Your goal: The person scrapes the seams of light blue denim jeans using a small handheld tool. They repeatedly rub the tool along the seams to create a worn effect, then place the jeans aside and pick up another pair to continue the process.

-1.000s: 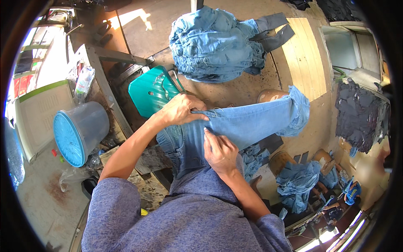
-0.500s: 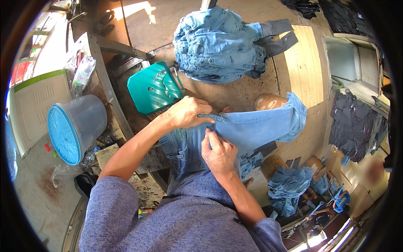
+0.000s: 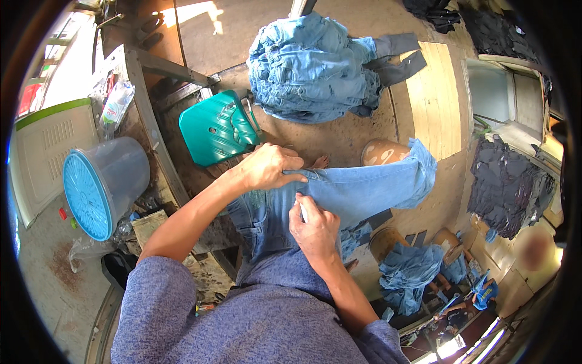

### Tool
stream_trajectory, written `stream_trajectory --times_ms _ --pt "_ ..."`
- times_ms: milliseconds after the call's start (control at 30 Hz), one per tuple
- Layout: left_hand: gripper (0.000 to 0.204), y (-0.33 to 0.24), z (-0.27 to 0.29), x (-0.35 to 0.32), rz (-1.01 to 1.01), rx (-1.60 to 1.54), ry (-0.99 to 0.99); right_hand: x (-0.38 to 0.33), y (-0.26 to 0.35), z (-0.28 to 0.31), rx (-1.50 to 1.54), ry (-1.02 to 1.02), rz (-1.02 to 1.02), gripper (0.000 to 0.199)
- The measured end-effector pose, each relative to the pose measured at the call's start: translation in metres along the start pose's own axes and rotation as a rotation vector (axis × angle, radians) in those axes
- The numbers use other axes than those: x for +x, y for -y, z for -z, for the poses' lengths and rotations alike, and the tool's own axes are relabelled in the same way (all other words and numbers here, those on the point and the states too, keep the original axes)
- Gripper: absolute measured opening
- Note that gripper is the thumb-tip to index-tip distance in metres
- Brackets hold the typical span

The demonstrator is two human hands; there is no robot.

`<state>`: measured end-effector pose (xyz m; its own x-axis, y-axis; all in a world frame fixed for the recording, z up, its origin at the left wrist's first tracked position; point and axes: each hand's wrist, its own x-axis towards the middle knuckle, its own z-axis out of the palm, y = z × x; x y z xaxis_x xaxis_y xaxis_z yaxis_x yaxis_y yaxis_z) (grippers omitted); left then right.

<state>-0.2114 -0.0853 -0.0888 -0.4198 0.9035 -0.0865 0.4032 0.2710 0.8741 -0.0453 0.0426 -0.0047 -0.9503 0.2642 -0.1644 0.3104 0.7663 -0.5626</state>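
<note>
A pair of light blue jeans (image 3: pixel 364 185) lies across my lap, one leg stretched out to the right. My left hand (image 3: pixel 270 167) is closed on the denim by a seam, thumb pressing down from above. Loose threads show on the cloth just right of that thumb. Below it, my right hand (image 3: pixel 315 230) is closed around a small, slim white tool (image 3: pixel 304 211), its tip near the denim. Most of the tool is hidden in the fingers, so its exact kind does not show.
A green plastic chair (image 3: pixel 215 130) stands ahead, and a heap of jeans (image 3: pixel 309 70) lies beyond it. On the left is a clear tub with a blue lid (image 3: pixel 88 194). More denim (image 3: pixel 412 273) and dark garments (image 3: pixel 509 185) are piled on the right.
My right hand has drawn slightly down from the denim and turned, so the white tool shows between its fingers. My left hand keeps its hold. The view has shifted slightly.
</note>
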Motion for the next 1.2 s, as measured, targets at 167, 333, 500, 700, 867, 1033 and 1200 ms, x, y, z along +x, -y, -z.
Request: stream_trajectory --times_ms 167,333,500,700,867,1033,1200 --pt "0.030 0.001 -0.001 0.001 0.000 0.003 -0.004 0.005 -0.002 -0.007 0.108 -0.184 0.063 0.013" --pt "0.028 -0.002 -0.001 0.000 0.014 -0.002 0.005 0.001 -0.002 -0.005 -0.020 -0.001 -0.001 0.012" --pt "0.027 -0.002 -0.001 0.002 0.002 0.008 -0.013 0.003 -0.003 -0.002 0.098 -0.071 -0.015 0.011" --pt "0.026 -0.002 -0.002 0.001 0.010 -0.011 -0.022 0.003 -0.002 -0.007 0.008 -0.052 -0.026 0.011" --pt "0.025 -0.003 -0.003 0.002 -0.022 -0.007 -0.044 0.002 -0.004 -0.001 0.111 -0.041 -0.041 0.008" --pt "0.024 -0.003 -0.004 0.002 0.030 0.020 -0.036 0.006 -0.002 -0.006 0.051 -0.079 -0.038 0.010" --pt "0.023 -0.006 -0.006 -0.001 0.008 -0.006 -0.036 -0.005 -0.001 0.002 0.053 0.020 -0.072 0.010"
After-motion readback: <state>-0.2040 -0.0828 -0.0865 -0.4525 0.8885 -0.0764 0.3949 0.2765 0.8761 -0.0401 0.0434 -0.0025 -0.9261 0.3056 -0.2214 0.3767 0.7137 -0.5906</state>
